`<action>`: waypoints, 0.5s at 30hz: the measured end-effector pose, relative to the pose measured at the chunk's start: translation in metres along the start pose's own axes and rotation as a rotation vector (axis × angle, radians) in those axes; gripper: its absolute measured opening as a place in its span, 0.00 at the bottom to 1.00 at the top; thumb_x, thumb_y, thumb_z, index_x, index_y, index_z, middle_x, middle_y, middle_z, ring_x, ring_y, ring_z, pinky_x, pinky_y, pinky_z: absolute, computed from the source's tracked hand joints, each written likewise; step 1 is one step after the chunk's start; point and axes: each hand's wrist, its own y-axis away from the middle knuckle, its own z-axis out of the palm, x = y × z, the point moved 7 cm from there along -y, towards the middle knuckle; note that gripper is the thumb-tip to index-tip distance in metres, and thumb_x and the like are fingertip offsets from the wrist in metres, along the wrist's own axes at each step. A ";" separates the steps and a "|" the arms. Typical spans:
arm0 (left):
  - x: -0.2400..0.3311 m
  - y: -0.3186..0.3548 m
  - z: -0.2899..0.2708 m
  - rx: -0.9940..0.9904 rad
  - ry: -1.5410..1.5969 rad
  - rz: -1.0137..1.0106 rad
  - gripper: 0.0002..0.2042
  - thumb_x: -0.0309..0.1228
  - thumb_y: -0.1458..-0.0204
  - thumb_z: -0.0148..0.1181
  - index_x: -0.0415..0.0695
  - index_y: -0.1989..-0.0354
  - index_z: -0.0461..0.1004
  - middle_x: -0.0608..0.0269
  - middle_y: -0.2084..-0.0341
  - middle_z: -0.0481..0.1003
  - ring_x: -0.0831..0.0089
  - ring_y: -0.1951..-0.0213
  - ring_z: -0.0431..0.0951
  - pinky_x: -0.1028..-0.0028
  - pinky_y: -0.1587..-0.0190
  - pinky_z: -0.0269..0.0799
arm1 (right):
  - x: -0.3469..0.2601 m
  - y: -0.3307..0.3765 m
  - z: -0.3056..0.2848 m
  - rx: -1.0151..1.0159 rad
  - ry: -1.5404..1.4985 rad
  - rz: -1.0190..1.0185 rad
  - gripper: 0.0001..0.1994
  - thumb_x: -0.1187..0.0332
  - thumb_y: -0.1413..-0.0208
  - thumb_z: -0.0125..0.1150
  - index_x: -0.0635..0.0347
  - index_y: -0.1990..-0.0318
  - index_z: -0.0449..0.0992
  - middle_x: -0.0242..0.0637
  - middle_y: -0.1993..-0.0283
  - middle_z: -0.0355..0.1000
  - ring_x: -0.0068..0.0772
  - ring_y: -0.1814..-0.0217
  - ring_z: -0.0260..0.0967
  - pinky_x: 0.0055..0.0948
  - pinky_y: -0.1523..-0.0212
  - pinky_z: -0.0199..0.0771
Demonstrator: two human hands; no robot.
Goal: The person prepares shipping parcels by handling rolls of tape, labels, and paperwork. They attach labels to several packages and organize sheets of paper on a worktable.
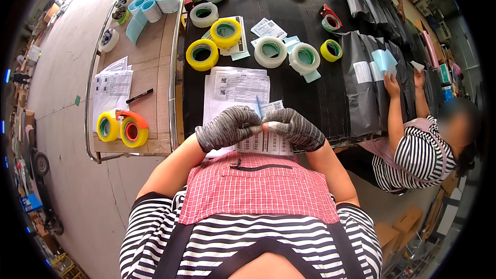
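In grey knitted gloves with bare fingertips, my left hand (228,127) and my right hand (295,127) meet over the near edge of the table. Both are closed, pinching a small printed label (272,107) between them; a strip of its light blue backing (259,105) shows beside the left fingers. My fingers partly hide where it is gripped. Under and beyond my hands lie white printed sheets (240,83), and sheets with barcodes (265,144) stick out below the gloves, near my red checked apron.
On the black table (315,95) stand clear tape rolls (270,51), yellow tape rolls (202,55) and grey plastic packages (360,101). A cart (155,72) at left bears light blue label rolls (151,10), papers, a marker (139,96) and an orange tape dispenser (133,128). A co-worker at right handles labels.
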 end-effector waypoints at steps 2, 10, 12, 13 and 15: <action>0.008 -0.003 -0.001 0.028 -0.085 0.093 0.06 0.26 0.46 0.63 0.39 0.61 0.78 0.59 0.70 0.76 0.68 0.65 0.75 0.69 0.60 0.73 | 0.001 0.003 -0.001 -0.003 -0.115 0.055 0.15 0.61 0.42 0.63 0.65 0.57 0.80 0.34 0.65 0.77 0.21 0.62 0.71 0.24 0.57 0.72; 0.025 -0.004 -0.005 0.109 -0.110 0.163 0.06 0.22 0.51 0.64 0.39 0.65 0.78 0.57 0.72 0.75 0.63 0.67 0.75 0.68 0.62 0.70 | 0.005 -0.006 0.000 -0.042 -0.251 -0.034 0.12 0.64 0.44 0.65 0.65 0.59 0.81 0.33 0.63 0.77 0.21 0.60 0.72 0.23 0.56 0.71; 0.028 -0.006 -0.002 0.103 -0.147 0.179 0.04 0.21 0.51 0.64 0.39 0.67 0.78 0.56 0.73 0.74 0.62 0.68 0.75 0.67 0.62 0.70 | 0.003 -0.002 -0.001 -0.039 -0.217 -0.025 0.11 0.64 0.43 0.63 0.63 0.60 0.81 0.30 0.65 0.76 0.19 0.61 0.70 0.23 0.55 0.70; 0.035 -0.008 0.000 0.109 -0.165 0.210 0.04 0.21 0.51 0.64 0.39 0.67 0.77 0.56 0.73 0.74 0.62 0.68 0.74 0.66 0.62 0.70 | 0.012 -0.003 -0.004 -0.041 -0.223 -0.044 0.11 0.64 0.43 0.63 0.63 0.60 0.81 0.30 0.65 0.76 0.19 0.61 0.70 0.23 0.55 0.70; 0.034 -0.007 0.002 0.084 -0.206 0.193 0.04 0.24 0.50 0.64 0.40 0.67 0.77 0.52 0.69 0.76 0.53 0.64 0.76 0.61 0.58 0.72 | 0.016 -0.003 -0.003 -0.027 -0.263 -0.046 0.11 0.64 0.43 0.63 0.62 0.60 0.81 0.30 0.66 0.76 0.19 0.61 0.69 0.22 0.54 0.69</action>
